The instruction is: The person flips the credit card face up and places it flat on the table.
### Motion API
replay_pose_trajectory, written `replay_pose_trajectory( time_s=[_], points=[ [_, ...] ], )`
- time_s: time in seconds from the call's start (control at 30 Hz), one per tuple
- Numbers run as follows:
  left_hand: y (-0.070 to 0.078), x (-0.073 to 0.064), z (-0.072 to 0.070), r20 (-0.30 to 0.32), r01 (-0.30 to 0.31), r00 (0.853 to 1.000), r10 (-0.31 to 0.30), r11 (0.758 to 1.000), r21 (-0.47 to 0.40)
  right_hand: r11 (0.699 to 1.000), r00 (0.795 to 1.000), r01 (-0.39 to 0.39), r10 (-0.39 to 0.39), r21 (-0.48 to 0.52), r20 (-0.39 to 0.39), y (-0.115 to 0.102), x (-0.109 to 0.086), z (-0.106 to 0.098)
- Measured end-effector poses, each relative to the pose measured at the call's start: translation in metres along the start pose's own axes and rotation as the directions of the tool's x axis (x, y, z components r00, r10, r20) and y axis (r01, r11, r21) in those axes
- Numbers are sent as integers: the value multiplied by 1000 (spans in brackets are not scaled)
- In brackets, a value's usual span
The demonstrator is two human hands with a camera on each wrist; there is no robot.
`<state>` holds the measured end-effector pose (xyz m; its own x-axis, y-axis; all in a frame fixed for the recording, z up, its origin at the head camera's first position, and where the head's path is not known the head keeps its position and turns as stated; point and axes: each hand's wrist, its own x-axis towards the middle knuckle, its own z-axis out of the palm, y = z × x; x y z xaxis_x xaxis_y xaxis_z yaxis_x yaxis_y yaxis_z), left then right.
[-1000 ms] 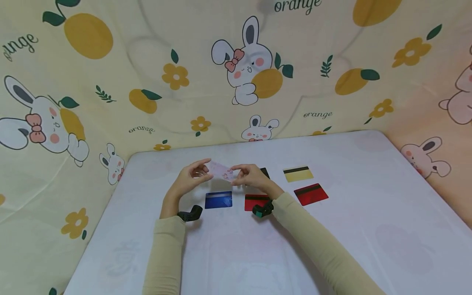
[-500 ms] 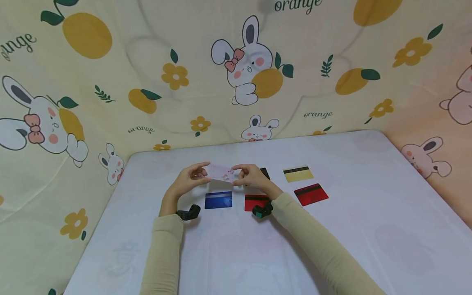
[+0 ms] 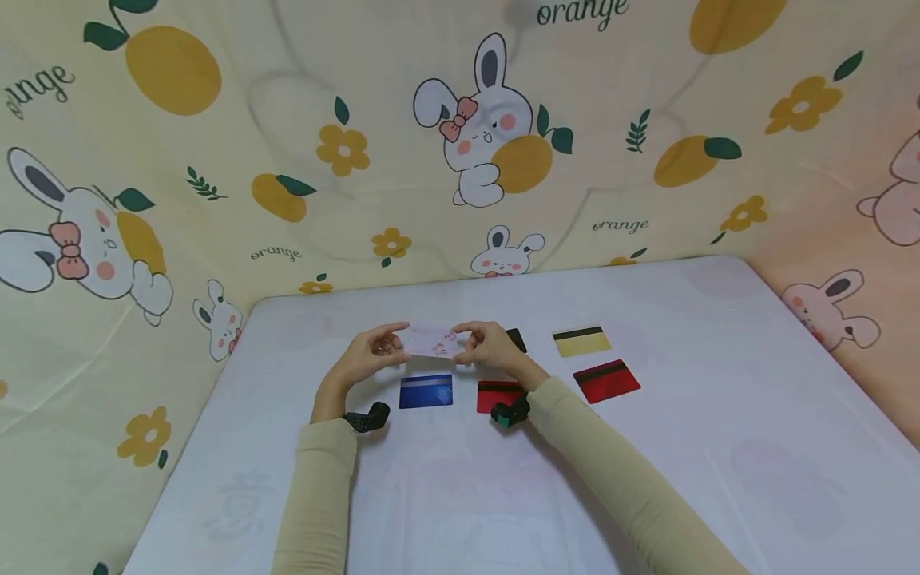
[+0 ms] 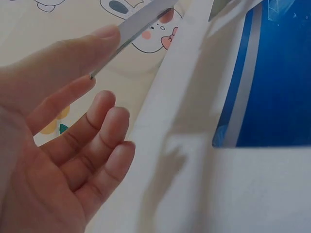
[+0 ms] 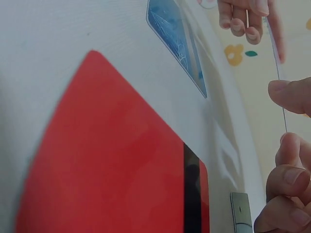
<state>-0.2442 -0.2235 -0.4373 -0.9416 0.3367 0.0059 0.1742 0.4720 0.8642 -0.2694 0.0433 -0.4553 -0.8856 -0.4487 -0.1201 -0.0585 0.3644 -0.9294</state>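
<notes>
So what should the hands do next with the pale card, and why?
Perhaps lower the pale card flat onto the table beyond the blue card. The left hand and right hand pinch its opposite ends, holding it up off the table, while the blue card and gold card lie flat.

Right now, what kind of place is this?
Probably an indoor tabletop filming corner: there's a white table, a rabbit-and-orange print backdrop behind it, and a black wrist camera.
</notes>
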Motion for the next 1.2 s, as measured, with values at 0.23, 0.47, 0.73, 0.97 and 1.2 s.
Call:
replay_pose_trajectory(
  time_s=[0.23, 0.47, 0.73, 0.97, 1.2],
  points=[
    [-5, 1, 2, 5, 25, 1000, -25, 999, 24, 999, 1000, -13, 12, -37, -17, 1, 2, 1],
    [-10, 2, 4, 27, 50, 998, -52, 997, 52, 996, 999, -45, 44, -76, -11, 0, 0, 3],
    [-14, 4, 7, 58, 61, 996, -64, 997, 49, 985, 993, -116, 113, -131, -25, -3, -1, 7],
    [-16, 7, 11, 64, 94, 993, -99, 992, 80, 976, 993, -119, 117, -180, -26, -1, 0, 9],
    [-12, 10, 14, 52, 169, 982, -180, 972, 165, 972, 990, -142, 139, -187, -30, -1, 1, 9]
  ],
)
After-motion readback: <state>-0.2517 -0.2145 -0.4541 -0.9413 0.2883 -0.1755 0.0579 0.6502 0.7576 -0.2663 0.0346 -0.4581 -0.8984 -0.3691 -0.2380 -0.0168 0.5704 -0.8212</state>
